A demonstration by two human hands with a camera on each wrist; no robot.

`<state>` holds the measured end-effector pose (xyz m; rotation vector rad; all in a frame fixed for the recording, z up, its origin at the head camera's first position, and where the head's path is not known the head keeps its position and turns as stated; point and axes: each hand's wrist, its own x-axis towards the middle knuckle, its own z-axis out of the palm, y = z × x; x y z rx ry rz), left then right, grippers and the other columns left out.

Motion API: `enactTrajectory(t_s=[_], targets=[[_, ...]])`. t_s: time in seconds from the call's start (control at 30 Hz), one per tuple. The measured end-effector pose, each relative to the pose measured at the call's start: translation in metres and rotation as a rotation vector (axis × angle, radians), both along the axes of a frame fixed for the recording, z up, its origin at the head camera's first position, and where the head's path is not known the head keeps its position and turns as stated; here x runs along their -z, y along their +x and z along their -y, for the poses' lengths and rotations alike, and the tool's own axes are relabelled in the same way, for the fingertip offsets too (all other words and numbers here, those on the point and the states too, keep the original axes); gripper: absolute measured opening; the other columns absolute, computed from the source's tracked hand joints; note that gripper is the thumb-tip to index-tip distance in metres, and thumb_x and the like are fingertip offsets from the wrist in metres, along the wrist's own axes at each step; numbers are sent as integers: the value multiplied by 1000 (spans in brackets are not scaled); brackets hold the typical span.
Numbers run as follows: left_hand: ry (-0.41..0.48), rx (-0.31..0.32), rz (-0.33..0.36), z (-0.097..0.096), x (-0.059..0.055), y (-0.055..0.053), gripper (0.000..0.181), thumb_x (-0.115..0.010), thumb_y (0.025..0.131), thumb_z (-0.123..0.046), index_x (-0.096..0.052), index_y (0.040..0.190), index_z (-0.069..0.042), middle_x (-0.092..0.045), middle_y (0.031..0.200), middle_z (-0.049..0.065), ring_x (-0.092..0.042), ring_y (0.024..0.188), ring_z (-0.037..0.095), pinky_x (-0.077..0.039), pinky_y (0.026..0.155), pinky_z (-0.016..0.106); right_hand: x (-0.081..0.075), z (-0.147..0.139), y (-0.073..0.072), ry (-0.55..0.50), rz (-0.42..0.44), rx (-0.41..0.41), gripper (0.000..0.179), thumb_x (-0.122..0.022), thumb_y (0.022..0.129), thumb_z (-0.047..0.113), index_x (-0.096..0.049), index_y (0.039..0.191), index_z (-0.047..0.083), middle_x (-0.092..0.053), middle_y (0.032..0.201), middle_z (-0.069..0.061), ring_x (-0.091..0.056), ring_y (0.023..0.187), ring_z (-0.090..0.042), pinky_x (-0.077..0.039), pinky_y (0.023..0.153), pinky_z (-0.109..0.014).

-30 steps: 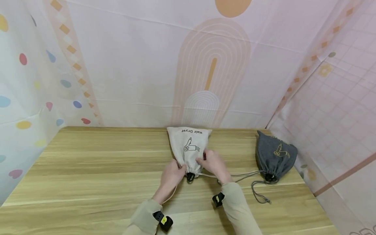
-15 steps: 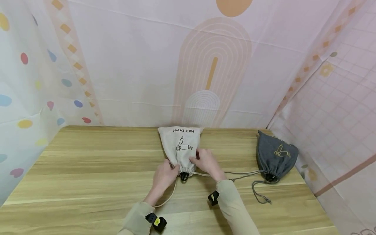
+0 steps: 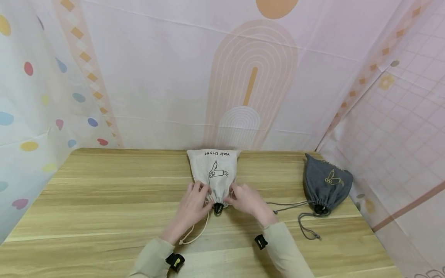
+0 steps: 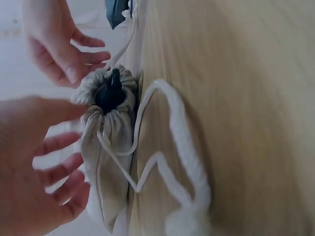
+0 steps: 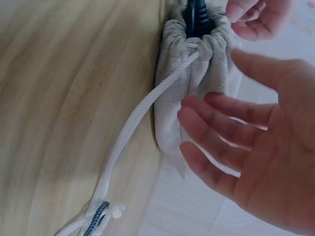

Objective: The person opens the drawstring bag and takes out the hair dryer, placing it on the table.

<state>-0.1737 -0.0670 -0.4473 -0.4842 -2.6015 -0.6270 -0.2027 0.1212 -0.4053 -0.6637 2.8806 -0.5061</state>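
Beige and coarsely woven, the bag lies midway along the far edge of the surface; the step seems to be evening out its puckered neck. The left hand and right hand flank it, fingers relaxed, gripping nothing. The next move probably calls for pinching the limp cord. A ribbed black piece pokes out; a plump grey pouch sits near the right edge.

Pale bag farther leftward — left grip, right grip apparently looser
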Motion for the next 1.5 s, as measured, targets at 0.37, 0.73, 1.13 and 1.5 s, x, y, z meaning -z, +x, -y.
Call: enactTrajectory(t_s=[0.37,0.73,1.13,1.5], targets=[[-115,70,28,5,2,-2,43,-84,69,-28,-59,99,-11,-54,91,5,-48,82,21,-43,65,29,11,3,5,73,-276,-138,40,-75,80,33,-51,104,11,-62,81,0,-57,64,-11,-43,54,-20],[-223,145,-96,6,2,-14,37,-76,70,-40,-58,88,-13,-52,86,2,-46,76,20,-40,61,29,14,10,2,142,-392,-186,34,-76,74,39,-58,91,15,-58,81,2,-54,64,-11,-41,53,-21],[-363,144,-62,6,-2,-11,23,-71,82,-30,-62,95,-13,-61,89,1,-57,80,21,-48,64,34,12,12,1,220,-372,-215,20,-74,80,31,-65,91,18,-59,80,2,-50,63,-10,-37,52,-19],[-365,97,-152,1,-1,-13,19,-71,72,-19,-60,84,-9,-60,79,3,-57,69,20,-45,57,32,15,7,1,211,-421,-217,17,-74,78,28,-64,88,19,-57,76,3,-44,57,-8,-32,47,-18]])
